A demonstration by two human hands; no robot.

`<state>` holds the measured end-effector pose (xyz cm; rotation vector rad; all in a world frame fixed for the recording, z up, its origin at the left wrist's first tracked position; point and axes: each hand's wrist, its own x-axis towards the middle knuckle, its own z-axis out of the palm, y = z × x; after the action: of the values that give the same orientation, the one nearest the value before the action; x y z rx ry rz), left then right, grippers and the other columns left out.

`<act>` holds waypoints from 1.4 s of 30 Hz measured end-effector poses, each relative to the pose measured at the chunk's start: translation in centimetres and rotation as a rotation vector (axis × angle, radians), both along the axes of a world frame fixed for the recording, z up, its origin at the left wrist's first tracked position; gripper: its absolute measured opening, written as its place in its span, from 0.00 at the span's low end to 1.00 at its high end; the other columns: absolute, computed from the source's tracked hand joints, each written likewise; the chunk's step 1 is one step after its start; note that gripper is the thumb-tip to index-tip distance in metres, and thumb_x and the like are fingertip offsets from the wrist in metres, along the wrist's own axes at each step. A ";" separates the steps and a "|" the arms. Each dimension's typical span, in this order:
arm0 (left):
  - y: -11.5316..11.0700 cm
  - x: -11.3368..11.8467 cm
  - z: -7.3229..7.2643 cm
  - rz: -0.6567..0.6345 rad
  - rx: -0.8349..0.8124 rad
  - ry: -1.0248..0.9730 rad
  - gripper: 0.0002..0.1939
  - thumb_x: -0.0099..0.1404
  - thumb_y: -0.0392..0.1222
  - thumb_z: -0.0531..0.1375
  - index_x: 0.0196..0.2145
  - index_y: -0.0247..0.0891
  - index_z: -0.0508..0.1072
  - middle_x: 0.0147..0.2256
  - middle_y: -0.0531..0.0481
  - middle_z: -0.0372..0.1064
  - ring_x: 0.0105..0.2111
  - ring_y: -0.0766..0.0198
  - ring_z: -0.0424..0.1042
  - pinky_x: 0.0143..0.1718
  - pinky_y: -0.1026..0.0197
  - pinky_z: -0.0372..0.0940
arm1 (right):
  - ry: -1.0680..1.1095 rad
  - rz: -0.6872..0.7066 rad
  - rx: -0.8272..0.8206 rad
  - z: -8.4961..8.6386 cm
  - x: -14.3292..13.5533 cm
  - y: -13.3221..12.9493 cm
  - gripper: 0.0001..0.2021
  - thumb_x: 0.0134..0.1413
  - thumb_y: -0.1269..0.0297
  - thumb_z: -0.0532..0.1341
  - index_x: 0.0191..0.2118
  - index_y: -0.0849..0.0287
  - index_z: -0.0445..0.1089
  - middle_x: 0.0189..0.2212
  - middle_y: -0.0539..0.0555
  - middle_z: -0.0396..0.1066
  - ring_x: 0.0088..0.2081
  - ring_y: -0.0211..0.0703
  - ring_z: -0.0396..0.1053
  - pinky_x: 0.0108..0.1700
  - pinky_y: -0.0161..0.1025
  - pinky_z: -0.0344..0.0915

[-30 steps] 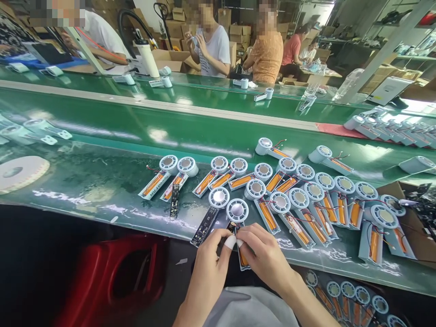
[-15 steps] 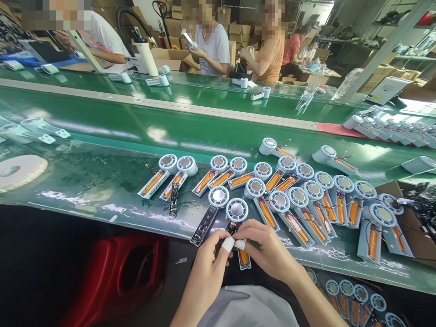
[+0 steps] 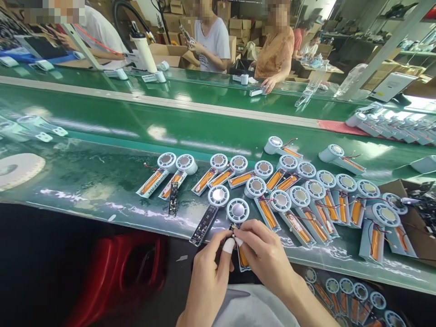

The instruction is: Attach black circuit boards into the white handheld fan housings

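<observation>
My left hand (image 3: pixel 211 261) and my right hand (image 3: pixel 264 250) meet at the bench edge, fingertips pinched together. White covers wrap both thumb tips. A dark circuit board (image 3: pixel 233 226) shows at the left fingertips, which pinch it. Whatever the right fingertips hold is too small and covered to make out. Just beyond and under my hands lies a pale blue handheld fan housing (image 3: pixel 238 210), its orange battery (image 3: pixel 244 261) showing below the right fingers. Left of it rests another fan housing (image 3: pixel 218 195), a black circuit board (image 3: pixel 203 225) covering its handle.
Several open fan housings (image 3: pixel 299 196) with orange batteries and red wires crowd the bench to the right, by a cardboard box (image 3: pixel 405 229). A loose circuit board (image 3: pixel 173 200) leans on a handle. A green conveyor (image 3: pixel 190 120) runs behind; co-workers stand across it. A red stool (image 3: pixel 102 272) is lower left.
My fingertips have shifted slightly and stay pinched together at the same fan housing. Across the conveyor, a co-worker in orange has reached down to a fan unit.
</observation>
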<state>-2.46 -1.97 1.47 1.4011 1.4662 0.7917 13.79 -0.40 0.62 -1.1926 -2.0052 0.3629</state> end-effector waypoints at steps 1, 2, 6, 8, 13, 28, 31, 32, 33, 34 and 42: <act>0.1 0.1 0.1 0.001 -0.012 -0.011 0.20 0.72 0.54 0.52 0.47 0.39 0.75 0.21 0.55 0.66 0.21 0.63 0.68 0.22 0.66 0.63 | 0.003 0.022 -0.004 0.0 0.1 0.0 0.12 0.65 0.76 0.56 0.48 0.58 0.73 0.39 0.58 0.74 0.38 0.45 0.73 0.37 0.39 0.71; 0.2 0.1 0.1 0.000 -0.028 -0.023 0.20 0.72 0.55 0.53 0.45 0.39 0.76 0.20 0.56 0.65 0.21 0.64 0.67 0.22 0.66 0.62 | 0.013 0.042 -0.016 0.0 0.1 0.0 0.12 0.65 0.76 0.56 0.48 0.58 0.72 0.40 0.58 0.73 0.39 0.45 0.73 0.38 0.40 0.72; 0.6 0.0 0.4 -0.007 -0.097 -0.073 0.22 0.70 0.57 0.54 0.43 0.37 0.77 0.19 0.57 0.62 0.19 0.65 0.64 0.21 0.66 0.60 | 0.096 0.116 -0.136 0.1 0.6 0.2 0.12 0.65 0.76 0.56 0.49 0.57 0.73 0.41 0.58 0.73 0.40 0.45 0.73 0.40 0.40 0.73; 0.7 -0.1 0.4 -0.015 -0.119 -0.097 0.22 0.70 0.58 0.54 0.43 0.37 0.77 0.19 0.56 0.62 0.19 0.66 0.63 0.20 0.66 0.60 | 0.161 0.139 -0.198 0.2 0.7 0.3 0.11 0.65 0.75 0.57 0.47 0.57 0.74 0.41 0.57 0.73 0.40 0.43 0.74 0.41 0.38 0.73; 0.3 -0.2 0.0 -0.009 -0.058 -0.088 0.20 0.70 0.52 0.55 0.51 0.38 0.74 0.25 0.53 0.71 0.22 0.65 0.69 0.22 0.67 0.65 | 0.196 -0.004 -0.123 0.2 0.2 0.5 0.10 0.63 0.76 0.58 0.42 0.57 0.74 0.36 0.55 0.73 0.34 0.40 0.73 0.35 0.34 0.71; 0.1 0.1 -1.6 0.092 0.556 0.133 0.13 0.69 0.35 0.59 0.47 0.38 0.81 0.44 0.46 0.82 0.43 0.58 0.82 0.47 0.64 0.75 | -0.269 -0.170 0.119 0.9 -0.4 -0.1 0.12 0.68 0.75 0.52 0.40 0.59 0.72 0.36 0.56 0.74 0.31 0.44 0.70 0.33 0.39 0.64; 0.1 0.0 -1.5 0.084 0.565 0.130 0.13 0.69 0.34 0.59 0.47 0.38 0.80 0.42 0.46 0.83 0.39 0.61 0.83 0.44 0.67 0.76 | -0.292 -0.160 0.116 1.0 -0.4 -0.1 0.12 0.68 0.75 0.51 0.41 0.59 0.72 0.36 0.56 0.74 0.32 0.44 0.70 0.35 0.39 0.64; 0.1 -0.1 -1.5 0.080 0.562 0.124 0.13 0.68 0.34 0.59 0.47 0.38 0.80 0.42 0.47 0.83 0.39 0.61 0.83 0.43 0.67 0.76 | -0.275 -0.141 0.106 1.0 -0.3 -0.1 0.12 0.68 0.75 0.51 0.42 0.59 0.72 0.36 0.56 0.74 0.33 0.44 0.70 0.35 0.39 0.65; 0.0 -0.2 -1.5 0.074 0.556 0.119 0.13 0.68 0.34 0.59 0.48 0.38 0.80 0.42 0.47 0.83 0.39 0.61 0.83 0.43 0.67 0.76 | -0.250 -0.116 0.089 1.0 -0.2 0.0 0.12 0.68 0.75 0.52 0.43 0.59 0.72 0.37 0.56 0.74 0.33 0.44 0.71 0.36 0.39 0.65; 0.0 -0.3 -1.5 0.068 0.547 0.115 0.14 0.68 0.33 0.59 0.48 0.38 0.80 0.43 0.47 0.82 0.39 0.60 0.83 0.44 0.66 0.76 | -0.220 -0.092 0.067 1.0 -0.1 0.0 0.12 0.68 0.75 0.52 0.43 0.59 0.72 0.37 0.56 0.74 0.34 0.44 0.71 0.36 0.38 0.66; 0.0 -0.2 -0.5 0.103 0.165 -0.051 0.14 0.67 0.43 0.60 0.47 0.40 0.82 0.43 0.45 0.82 0.30 0.59 0.81 0.31 0.63 0.78 | 0.025 -0.116 -0.106 0.5 -0.4 0.2 0.10 0.65 0.74 0.55 0.41 0.56 0.72 0.38 0.55 0.74 0.36 0.43 0.73 0.36 0.37 0.69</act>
<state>-2.68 -1.96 1.01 1.4245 1.4699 1.0264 13.41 -0.20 1.14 -1.3573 -1.9049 0.4285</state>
